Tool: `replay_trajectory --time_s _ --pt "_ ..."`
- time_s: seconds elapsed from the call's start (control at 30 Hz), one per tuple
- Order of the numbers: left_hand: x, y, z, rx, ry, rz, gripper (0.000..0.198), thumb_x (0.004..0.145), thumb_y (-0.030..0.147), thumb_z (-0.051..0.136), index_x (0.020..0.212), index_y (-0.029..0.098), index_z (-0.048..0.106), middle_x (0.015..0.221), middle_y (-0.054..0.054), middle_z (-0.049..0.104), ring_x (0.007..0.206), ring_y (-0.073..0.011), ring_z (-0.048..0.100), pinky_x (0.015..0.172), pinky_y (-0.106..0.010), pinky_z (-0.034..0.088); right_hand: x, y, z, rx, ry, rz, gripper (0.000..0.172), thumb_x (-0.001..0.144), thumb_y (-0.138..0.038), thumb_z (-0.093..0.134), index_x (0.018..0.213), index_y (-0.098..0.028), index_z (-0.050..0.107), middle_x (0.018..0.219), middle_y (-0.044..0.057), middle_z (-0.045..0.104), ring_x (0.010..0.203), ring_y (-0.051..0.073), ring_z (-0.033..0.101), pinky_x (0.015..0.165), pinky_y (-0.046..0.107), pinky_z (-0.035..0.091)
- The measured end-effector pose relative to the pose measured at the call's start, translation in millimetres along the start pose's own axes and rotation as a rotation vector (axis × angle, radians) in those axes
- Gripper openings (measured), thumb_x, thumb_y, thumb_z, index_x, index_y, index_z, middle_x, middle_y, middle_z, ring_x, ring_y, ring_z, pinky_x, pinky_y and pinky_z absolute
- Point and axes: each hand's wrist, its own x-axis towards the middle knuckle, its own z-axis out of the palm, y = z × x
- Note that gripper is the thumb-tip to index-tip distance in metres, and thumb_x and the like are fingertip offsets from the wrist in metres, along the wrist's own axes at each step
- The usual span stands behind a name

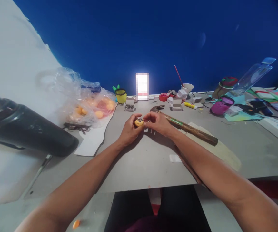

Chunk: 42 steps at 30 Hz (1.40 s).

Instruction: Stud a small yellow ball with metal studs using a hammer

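My left hand (129,129) and my right hand (158,123) meet over the middle of a grey table (139,161). Between their fingertips is a small orange ball (139,122) with a dark patch on its top. The left fingers curl round the ball from the left. The right fingers pinch at its right side; what they pinch is too small to make out. A wooden-handled hammer (187,127) lies just behind my right hand, its metal head near the fingers.
A clear plastic bag of orange balls (93,108) lies at the left, eyeglasses (77,127) beside it, a large black object (27,129) further left. Small boxes of pins (130,105), a yellow cup (121,95), a white cup (186,87) and craft clutter line the back.
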Motion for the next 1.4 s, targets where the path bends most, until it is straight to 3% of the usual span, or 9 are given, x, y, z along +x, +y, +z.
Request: replay_trajectory --time_s 0.1,0.23,0.4,0.47,0.63,0.83,1.4 --pt "0.4 -1.1 -0.1 0.121 0.012 0.063 0.050 0.073 0.025 0.073 0.121 0.018 0.061 0.106 -0.005 0.071 0.089 -0.0189 0.065 0.081 -0.032 0.053 -3.6 -2.3 4.1 -0.176 -0.022 -0.099 0.032 0.070 -0.028 0.083 0.097 -0.018 0.071 0.094 0.003 0.075 0.065 0.011 0.059 0.060 0.024 0.048" --pt "-1.2 0.8 1.5 0.098 -0.043 0.090 0.048 0.075 0.022 0.069 0.123 0.019 0.066 0.116 -0.006 0.072 0.100 -0.0214 0.066 0.090 -0.035 0.054 -2.5 -2.1 2.1 -0.304 0.015 -0.138 0.020 0.076 -0.029 0.078 0.090 -0.018 0.071 0.087 0.002 0.073 0.069 0.013 0.062 0.063 0.025 0.047" --pt "-1.3 3.3 1.0 -0.272 -0.130 -0.113 0.055 0.081 0.034 0.074 0.133 0.019 0.063 0.119 -0.010 0.072 0.085 -0.0182 0.069 0.081 -0.037 0.058 1.6 -2.6 -7.2 -0.268 -0.016 -0.117 0.019 0.078 -0.027 0.073 0.094 -0.016 0.074 0.083 0.002 0.074 0.068 0.014 0.065 0.060 0.025 0.047" --pt "-0.9 4.6 -0.1 -0.319 -0.128 -0.153 0.054 0.081 0.035 0.076 0.132 0.020 0.064 0.114 -0.009 0.074 0.079 -0.0166 0.069 0.078 -0.037 0.059 1.9 -2.7 -8.5 -0.262 -0.018 -0.145 0.020 0.077 -0.026 0.073 0.094 -0.016 0.074 0.086 0.003 0.075 0.071 0.015 0.066 0.062 0.025 0.049" --pt "-1.8 7.5 -0.2 -0.331 -0.113 -0.160 0.050 0.081 0.036 0.080 0.126 0.018 0.069 0.089 -0.005 0.073 0.070 -0.0156 0.066 0.068 -0.033 0.056 0.9 -0.6 -5.3 -0.115 -0.009 -0.064 0.023 0.075 -0.025 0.076 0.096 -0.017 0.073 0.079 0.004 0.076 0.070 0.016 0.070 0.062 0.026 0.053" --pt "-5.4 8.8 4.0 -0.409 -0.061 -0.179 0.048 0.079 0.035 0.083 0.122 0.017 0.072 0.090 -0.005 0.072 0.071 -0.0148 0.064 0.068 -0.031 0.054 -1.0 -0.5 -1.0 0.067 -0.040 0.045 0.028 0.075 -0.028 0.080 0.099 -0.017 0.070 0.075 0.004 0.076 0.068 0.017 0.073 0.062 0.027 0.057" --pt "-6.6 11.7 2.4 -0.375 -0.026 -0.099 0.046 0.079 0.035 0.083 0.119 0.016 0.072 0.081 -0.003 0.071 0.068 -0.0151 0.062 0.067 -0.032 0.053 -2.2 -0.9 3.3 0.104 -0.039 -0.058 0.024 0.073 -0.027 0.079 0.093 -0.018 0.070 0.075 0.002 0.074 0.070 0.019 0.073 0.067 0.031 0.060"
